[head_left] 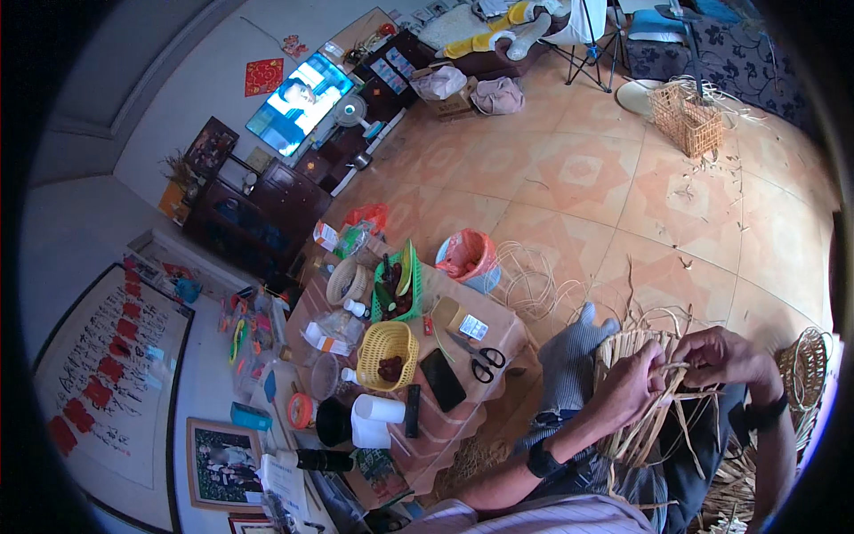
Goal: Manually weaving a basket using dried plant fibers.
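Observation:
A partly woven straw basket (614, 351) rests on my lap, with loose strips sticking out around its edge. My left hand (633, 384) is closed on a straw strip at the basket's near side. Beside it, my right hand (725, 358) has its fingers pinched on a strip close to the left fingertips. Several long straw strips (680, 418) hang below both hands over my legs. The exact crossing of the strips between the fingers is partly hidden.
Left of me stands a cloth-covered table with scissors (486, 363), a phone (442, 379), a yellow basket (388, 356) and a green basket (398, 287). Behind it is a lined bin (469, 258). A woven basket (687, 120) sits on the far tiled floor; another (803, 369) stands at right.

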A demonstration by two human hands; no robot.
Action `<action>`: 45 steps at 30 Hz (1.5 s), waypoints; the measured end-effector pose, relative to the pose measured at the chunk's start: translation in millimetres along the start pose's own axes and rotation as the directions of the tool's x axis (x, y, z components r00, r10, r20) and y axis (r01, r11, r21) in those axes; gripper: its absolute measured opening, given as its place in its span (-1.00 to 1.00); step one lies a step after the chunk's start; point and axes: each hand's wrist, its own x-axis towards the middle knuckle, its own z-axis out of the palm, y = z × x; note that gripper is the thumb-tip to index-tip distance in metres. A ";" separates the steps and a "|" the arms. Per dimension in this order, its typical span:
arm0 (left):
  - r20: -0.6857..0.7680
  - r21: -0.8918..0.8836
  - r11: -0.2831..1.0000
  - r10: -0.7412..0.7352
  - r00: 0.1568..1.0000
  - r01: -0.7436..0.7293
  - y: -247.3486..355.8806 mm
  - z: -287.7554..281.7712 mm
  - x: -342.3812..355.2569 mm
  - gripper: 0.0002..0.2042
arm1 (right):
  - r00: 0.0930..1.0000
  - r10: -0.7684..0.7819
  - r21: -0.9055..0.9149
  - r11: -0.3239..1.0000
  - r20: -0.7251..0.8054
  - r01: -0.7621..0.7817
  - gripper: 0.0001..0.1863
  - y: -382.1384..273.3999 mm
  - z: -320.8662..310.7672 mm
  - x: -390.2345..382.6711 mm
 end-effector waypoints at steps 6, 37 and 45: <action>-0.124 0.090 0.993 0.093 0.988 -0.082 -10.1 9.1 3.4 -0.74 | 0.985 -0.026 0.165 0.986 0.170 -0.003 -0.77 20.6 -29.0 12.9; 0.275 -0.242 0.960 -0.072 0.959 0.141 6.5 -31.2 4.3 -0.80 | 0.383 -0.346 -0.319 0.938 -0.857 0.134 -0.74 94.7 -8.1 -87.4; 0.366 -0.162 0.973 -0.094 0.926 0.162 15.3 -28.1 17.9 -0.77 | 0.650 -0.477 -0.662 0.747 -0.592 -0.055 -0.81 69.1 156.5 -71.6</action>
